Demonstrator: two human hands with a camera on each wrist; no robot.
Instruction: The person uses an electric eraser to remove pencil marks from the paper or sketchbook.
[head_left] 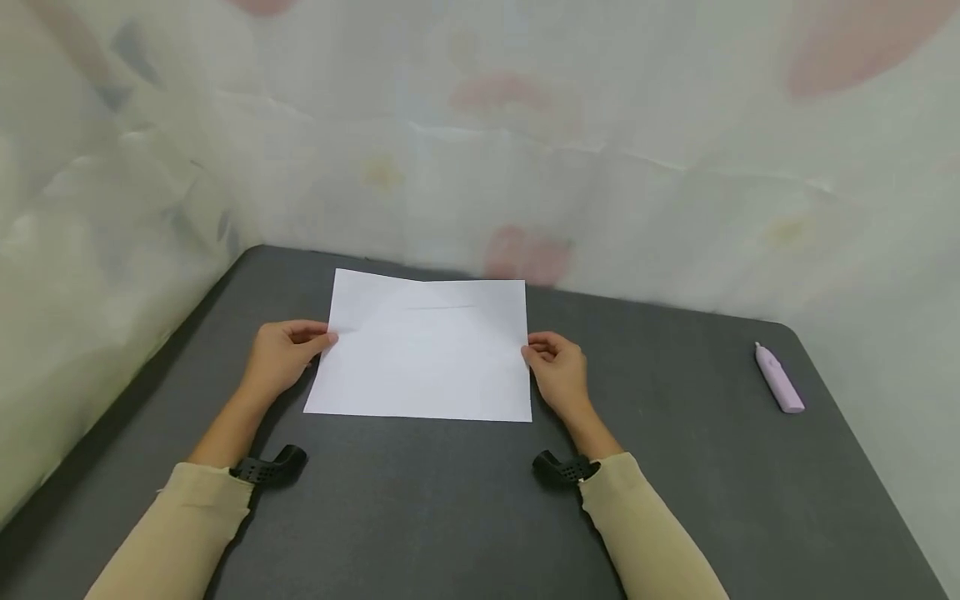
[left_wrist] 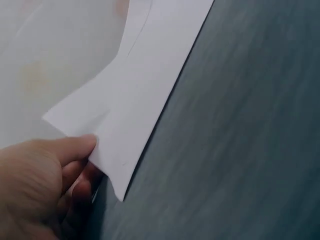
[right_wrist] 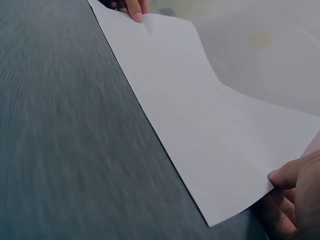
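Observation:
A white sheet of paper (head_left: 423,354) lies on the dark grey table (head_left: 450,500), with a faint crease across its far part. My left hand (head_left: 283,357) pinches the sheet's left edge, thumb on top and fingers under it; the left wrist view shows that paper edge (left_wrist: 135,115) lifted off the table by the left hand (left_wrist: 55,175). My right hand (head_left: 557,371) pinches the right edge the same way. In the right wrist view the paper (right_wrist: 210,125) bows upward from the right hand (right_wrist: 295,195), and the left hand's fingertips (right_wrist: 134,9) show at its far end.
A pale lilac pen-shaped object (head_left: 778,379) lies near the table's right edge. A light patterned curtain (head_left: 525,142) hangs close behind and to the left of the table. Black wrist mounts (head_left: 270,467) sit at both beige sleeves.

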